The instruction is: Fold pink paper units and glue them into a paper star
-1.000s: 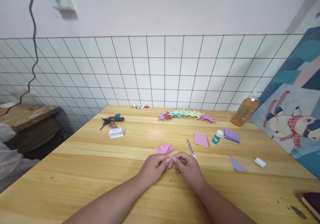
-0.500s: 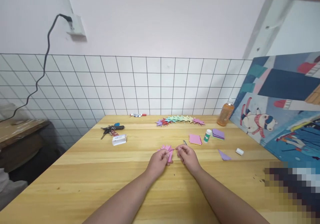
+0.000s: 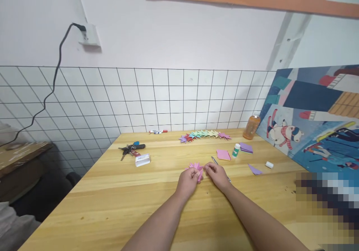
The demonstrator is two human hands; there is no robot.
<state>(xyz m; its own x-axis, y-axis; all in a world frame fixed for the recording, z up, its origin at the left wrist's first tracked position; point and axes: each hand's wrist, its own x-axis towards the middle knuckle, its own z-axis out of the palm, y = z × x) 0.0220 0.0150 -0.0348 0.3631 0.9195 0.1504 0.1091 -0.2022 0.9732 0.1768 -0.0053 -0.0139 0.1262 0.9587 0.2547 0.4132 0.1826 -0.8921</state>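
Observation:
A pink folded-paper piece with several points fanning out is pinched between the thumb and fingers of my left hand. Just to its right, my right hand has its thumb and fingers drawn together by the paper's right edge. Whatever those fingertips grip, if anything, is too small to make out. A pen lies on the table, partly covered by my right hand.
Behind stands a row of folded-paper stars. To the right are pink square sheets, a glue stick, purple sheets, a purple triangle, a white cap and an amber bottle. Keys, an eraser and markers lie left.
The camera view has shifted, so the table's things appear slightly displaced. My right fingertips are a little closer to the pink paper, and more of the pen shows. My left hand keeps its hold.

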